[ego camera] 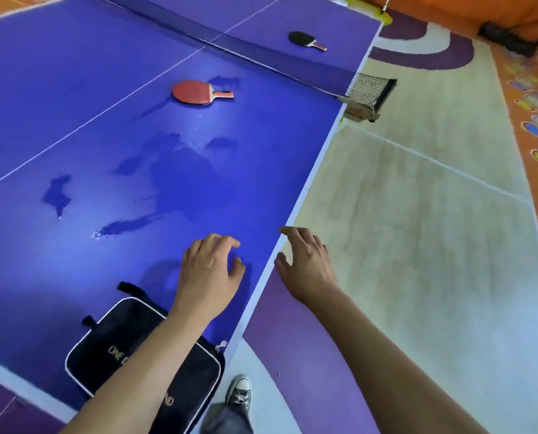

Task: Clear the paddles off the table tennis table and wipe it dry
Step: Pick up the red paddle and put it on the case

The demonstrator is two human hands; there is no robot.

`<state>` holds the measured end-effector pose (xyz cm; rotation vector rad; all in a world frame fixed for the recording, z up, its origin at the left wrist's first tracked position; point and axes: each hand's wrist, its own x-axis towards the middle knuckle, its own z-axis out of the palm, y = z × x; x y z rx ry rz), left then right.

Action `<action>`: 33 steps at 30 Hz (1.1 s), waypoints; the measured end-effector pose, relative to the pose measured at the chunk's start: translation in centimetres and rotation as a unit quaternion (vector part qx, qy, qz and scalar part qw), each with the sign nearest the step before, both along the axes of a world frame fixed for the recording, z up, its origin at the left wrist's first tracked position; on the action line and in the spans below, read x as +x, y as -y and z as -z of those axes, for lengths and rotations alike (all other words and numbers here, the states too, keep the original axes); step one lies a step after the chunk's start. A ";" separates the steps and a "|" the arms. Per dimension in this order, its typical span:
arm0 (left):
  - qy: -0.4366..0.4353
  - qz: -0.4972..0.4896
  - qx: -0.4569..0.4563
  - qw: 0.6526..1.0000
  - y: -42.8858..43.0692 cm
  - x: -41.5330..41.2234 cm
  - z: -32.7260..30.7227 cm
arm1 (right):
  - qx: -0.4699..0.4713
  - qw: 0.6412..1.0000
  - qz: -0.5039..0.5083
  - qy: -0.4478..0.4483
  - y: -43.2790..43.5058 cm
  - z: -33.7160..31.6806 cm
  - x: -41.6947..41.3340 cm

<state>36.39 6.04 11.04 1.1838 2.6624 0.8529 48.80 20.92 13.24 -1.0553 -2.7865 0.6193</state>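
- The red rubber-faced paddle (pixel 195 93) lies flat on the blue table tennis surface (pixel 73 89), on the near side of the black mesh net (pixel 368 89). Dark water patches (pixel 180 183) border it, so it likely needs lifting before wiping.
- The black rubber-faced paddle (pixel 303 39) lies flat beyond the net, near the right edge.
- The black zipped fabric case (pixel 130 349) lies at the near corner, probably as storage for both paddles.
- The left hand (pixel 209 274) hovers over the surface, fingers loosely curled, holding nothing.
- The right hand (pixel 308 264) hangs just off the edge, fingers spread, empty.
- No cloth is visible.
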 end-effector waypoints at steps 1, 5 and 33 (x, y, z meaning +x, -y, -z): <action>0.003 -0.008 0.002 1.000 -1.0 -0.4 -0.3 | -0.007 1.000 -0.001 0.000 -1.3 -0.1 -0.8; 0.002 -0.032 -0.001 0.999 -4.4 -1.9 -1.3 | -0.025 0.999 -0.023 -0.004 -5.7 -0.1 -3.4; 0.065 -0.316 -0.056 0.945 -34.5 -17.6 0.2 | -0.058 0.944 -0.318 0.071 -43.0 5.2 -32.3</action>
